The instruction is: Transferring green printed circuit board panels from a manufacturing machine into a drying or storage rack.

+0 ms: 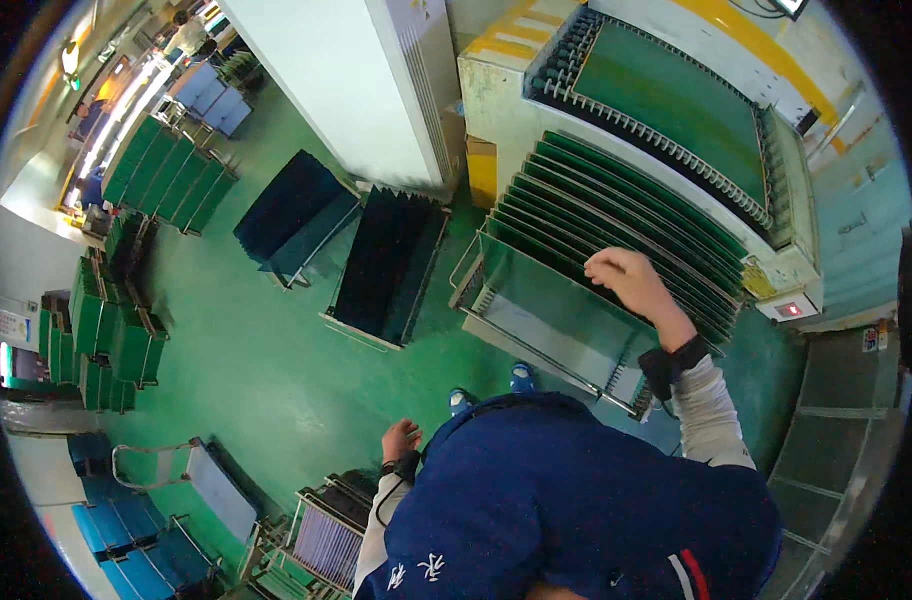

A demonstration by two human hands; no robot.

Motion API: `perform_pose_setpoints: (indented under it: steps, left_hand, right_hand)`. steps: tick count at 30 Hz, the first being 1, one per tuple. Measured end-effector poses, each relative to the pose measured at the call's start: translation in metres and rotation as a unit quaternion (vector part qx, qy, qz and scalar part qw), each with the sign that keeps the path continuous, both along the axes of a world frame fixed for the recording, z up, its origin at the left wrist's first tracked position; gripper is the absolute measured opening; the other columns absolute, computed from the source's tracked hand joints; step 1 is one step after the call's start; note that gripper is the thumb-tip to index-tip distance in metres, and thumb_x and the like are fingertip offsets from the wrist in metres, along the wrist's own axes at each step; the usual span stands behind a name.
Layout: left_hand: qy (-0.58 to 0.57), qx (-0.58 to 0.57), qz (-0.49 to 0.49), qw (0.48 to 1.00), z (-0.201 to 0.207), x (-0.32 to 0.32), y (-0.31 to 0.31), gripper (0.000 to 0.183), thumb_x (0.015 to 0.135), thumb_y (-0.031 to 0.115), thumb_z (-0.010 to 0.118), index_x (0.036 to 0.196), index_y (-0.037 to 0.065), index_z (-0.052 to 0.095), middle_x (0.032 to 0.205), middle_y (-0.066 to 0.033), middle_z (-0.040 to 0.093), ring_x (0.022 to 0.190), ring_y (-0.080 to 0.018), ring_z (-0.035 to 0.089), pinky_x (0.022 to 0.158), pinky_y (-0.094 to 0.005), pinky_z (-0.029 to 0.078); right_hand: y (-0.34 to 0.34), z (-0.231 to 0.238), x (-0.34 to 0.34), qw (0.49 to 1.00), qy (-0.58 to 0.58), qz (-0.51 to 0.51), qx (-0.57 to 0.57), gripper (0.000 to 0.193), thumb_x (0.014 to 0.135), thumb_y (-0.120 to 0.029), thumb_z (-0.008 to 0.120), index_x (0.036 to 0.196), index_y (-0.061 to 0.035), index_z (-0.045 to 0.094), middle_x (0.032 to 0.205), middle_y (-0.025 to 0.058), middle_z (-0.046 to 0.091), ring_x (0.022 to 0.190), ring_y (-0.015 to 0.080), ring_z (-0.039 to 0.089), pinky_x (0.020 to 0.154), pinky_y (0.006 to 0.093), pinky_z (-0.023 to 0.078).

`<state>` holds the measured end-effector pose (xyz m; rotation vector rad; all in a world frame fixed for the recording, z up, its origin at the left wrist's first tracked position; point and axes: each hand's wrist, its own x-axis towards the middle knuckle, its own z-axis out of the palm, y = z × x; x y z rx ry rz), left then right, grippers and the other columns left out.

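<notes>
My right hand point(631, 285) is over a wire rack point(536, 345) that holds a row of thin green panels point(616, 225) on edge. Its fingers are bent, slightly apart, with nothing visible in them; whether they touch a panel edge I cannot tell. At the front of this rack a see-through section shows a pale base point(566, 330) below. Down at my left side, my left hand point(402, 440) hangs near my dark blue garment, its fingers loosely curled and holding nothing that I can see.
Behind the rack stands a machine point(506, 100) with a roller bed carrying a large green panel point(671, 105). Racks of dark panels point(386, 265) stand to the left, near a white cabinet point(351, 80). A trolley point(221, 490) and a smaller rack point(326, 540) are at lower left.
</notes>
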<state>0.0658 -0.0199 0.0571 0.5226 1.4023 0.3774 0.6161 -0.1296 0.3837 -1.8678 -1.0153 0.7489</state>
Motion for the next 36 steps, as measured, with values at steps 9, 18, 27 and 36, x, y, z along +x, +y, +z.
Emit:
perform_pose_setpoints:
  steps: [9,18,27,36]
  left_hand:
    - [0.009,0.078,-0.141,0.987,-0.022,-0.037,0.011,0.03,0.092,0.022,0.056,0.109,-0.003,0.056,0.101,-0.0184,0.066,0.076,-0.0297,0.068,0.056,-0.0359,0.054]
    - [-0.032,-0.053,0.019,0.998,0.015,-0.032,0.009,0.02,0.089,0.018,0.06,0.099,0.001,0.058,0.085,-0.0118,0.065,0.07,-0.0261,0.066,0.053,-0.0356,0.051]
    - [-0.05,0.029,-0.122,0.991,-0.009,-0.068,-0.007,0.018,0.089,0.015,0.061,0.1,0.001,0.059,0.09,-0.0094,0.066,0.074,-0.0215,0.066,0.058,-0.0318,0.052]
    - [0.027,0.172,-0.294,0.94,0.002,-0.07,-0.01,0.018,0.091,0.017,0.056,0.101,0.002,0.059,0.094,-0.0125,0.066,0.073,-0.0241,0.066,0.056,-0.0329,0.051]
  right_hand:
    - [-0.018,-0.018,-0.046,0.955,-0.268,-0.024,-0.128,0.028,0.083,-0.026,0.067,0.099,-0.0038,0.066,0.093,0.0177,0.069,0.085,0.0363,0.066,0.074,0.0436,0.052]
    - [-0.03,-0.071,-0.025,0.913,-0.333,-0.057,-0.228,0.034,0.076,-0.03,0.07,0.095,-0.0027,0.068,0.092,0.0216,0.066,0.091,0.0393,0.062,0.079,0.0482,0.05]
    - [-0.017,-0.043,-0.038,0.907,-0.295,-0.061,-0.293,0.04,0.073,-0.031,0.072,0.099,-0.0009,0.068,0.1,0.0216,0.066,0.097,0.0385,0.062,0.084,0.0464,0.049]
    - [-0.011,-0.032,-0.04,0.906,-0.27,-0.08,-0.316,0.05,0.072,-0.029,0.075,0.111,0.0008,0.066,0.111,0.0218,0.065,0.105,0.0356,0.062,0.089,0.0427,0.05]
